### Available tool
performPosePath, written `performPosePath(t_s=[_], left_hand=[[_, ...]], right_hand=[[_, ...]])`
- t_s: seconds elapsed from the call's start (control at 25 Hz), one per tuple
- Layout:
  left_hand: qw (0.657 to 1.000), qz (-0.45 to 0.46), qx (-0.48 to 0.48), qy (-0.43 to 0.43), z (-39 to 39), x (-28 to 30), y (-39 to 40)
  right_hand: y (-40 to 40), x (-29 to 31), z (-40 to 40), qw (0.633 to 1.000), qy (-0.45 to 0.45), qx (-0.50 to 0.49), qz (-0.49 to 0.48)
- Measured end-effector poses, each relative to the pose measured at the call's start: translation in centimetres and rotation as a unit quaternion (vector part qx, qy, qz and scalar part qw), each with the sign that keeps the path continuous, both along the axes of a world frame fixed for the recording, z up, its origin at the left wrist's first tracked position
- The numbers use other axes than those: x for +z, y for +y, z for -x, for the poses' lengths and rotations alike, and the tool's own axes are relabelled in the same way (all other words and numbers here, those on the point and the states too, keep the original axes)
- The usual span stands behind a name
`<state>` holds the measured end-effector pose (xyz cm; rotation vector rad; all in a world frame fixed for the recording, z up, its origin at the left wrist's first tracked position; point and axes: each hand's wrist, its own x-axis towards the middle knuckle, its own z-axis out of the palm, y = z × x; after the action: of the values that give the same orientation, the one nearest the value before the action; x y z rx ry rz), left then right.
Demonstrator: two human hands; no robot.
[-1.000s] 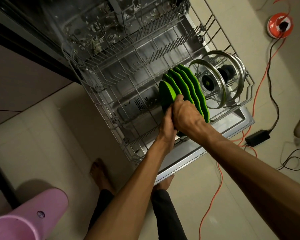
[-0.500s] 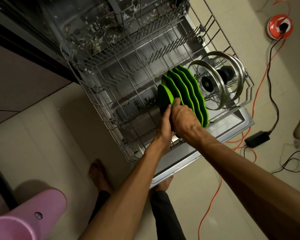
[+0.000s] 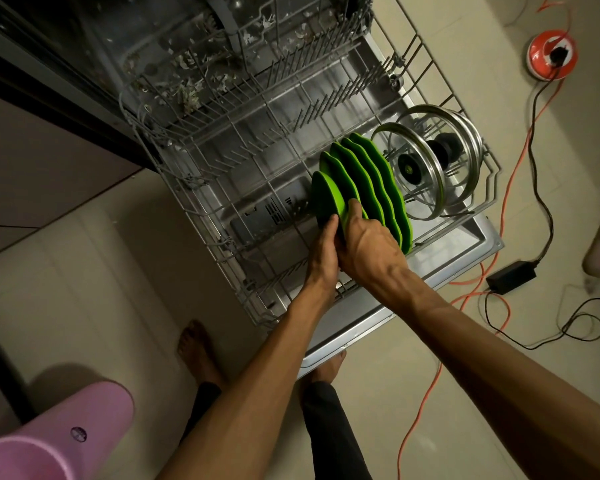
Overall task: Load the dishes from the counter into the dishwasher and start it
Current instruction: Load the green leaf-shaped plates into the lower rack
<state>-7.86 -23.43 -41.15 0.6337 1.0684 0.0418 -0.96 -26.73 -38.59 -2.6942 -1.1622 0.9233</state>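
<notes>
Lower left corner: pink plastic bin point(image 3: 45, 441), mouth toward the camera, small round emblem on its side, writing too small to read. Beside it on the tiled floor point(image 3: 84, 282): two bare feet and dark trouser legs.

Centre: lower rack point(image 3: 201, 216) of the dishwasher, pulled out over the open door point(image 3: 430, 282); white debris scattered deeper in the tub. Printed panel visible through the rack wires on the door's inner face, text illegible.

Left hand point(image 3: 323, 251): thumb and fingers pinched on the lower edge of the nearest green plate point(image 3: 326, 199). Plate stood on edge in the rack tines, face toward the left of the frame, tilted slightly, long axis running from the near rim up toward the tub. Right hand point(image 3: 368, 247): laid just right of the left hand, touching it, fingertips curled over the rim of the same plate, between it and its neighbour.

Behind to the right: row of further green plates point(image 3: 378, 181), likewise on edge and parallel, close together. Next right: two glass lids point(image 3: 430, 161) with steel rims and black knobs, upright in the rack's right end.

Far right on the floor: orange cable reel point(image 3: 551, 57), orange cord, black power adapter point(image 3: 510, 277) with black lead. No legible brand anywhere.
</notes>
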Motion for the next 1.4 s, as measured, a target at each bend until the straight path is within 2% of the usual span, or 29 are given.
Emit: performPosePath(t_s=[0.12,0.24,0.48,0.56,0.68,0.8,0.88,1.16,1.4], left_hand=[[0.997,-0.047,-0.031,0.053,0.6,1.3,0.0],[0.98,-0.132,-0.063,0.135,1.2,3.6,0.6],[0.942,-0.28,-0.128,0.134,2.8,7.1,3.1],[0.915,-0.353,-0.153,0.121,3.5,7.6,4.1],[0.855,-0.466,-0.194,0.121,4.9,8.6,5.8],[0.801,-0.534,-0.226,0.145,6.0,11.0,7.6],[0.778,-0.567,-0.224,0.15,6.4,13.0,8.6],[0.734,-0.65,-0.126,0.152,9.8,21.4,12.4],[0.719,-0.668,-0.094,0.17,13.1,26.7,14.9]], right_hand=[[-0.4,1.0,0.5,1.0,-0.006,0.005,-0.002],[-0.8,2.4,0.7,0.999,-0.013,-0.008,-0.028],[0.4,4.6,0.5,0.994,-0.002,-0.027,-0.109],[1.0,5.7,0.7,0.992,-0.003,-0.01,-0.127],[1.7,7.6,1.1,0.989,-0.014,0.018,-0.148],[2.8,9.6,1.4,0.986,-0.02,0.036,-0.159],[3.6,11.3,1.6,0.983,-0.023,0.039,-0.178],[8.3,20.0,4.1,0.959,-0.03,0.065,-0.274],[11.8,25.6,6.5,0.943,-0.037,0.114,-0.311]])
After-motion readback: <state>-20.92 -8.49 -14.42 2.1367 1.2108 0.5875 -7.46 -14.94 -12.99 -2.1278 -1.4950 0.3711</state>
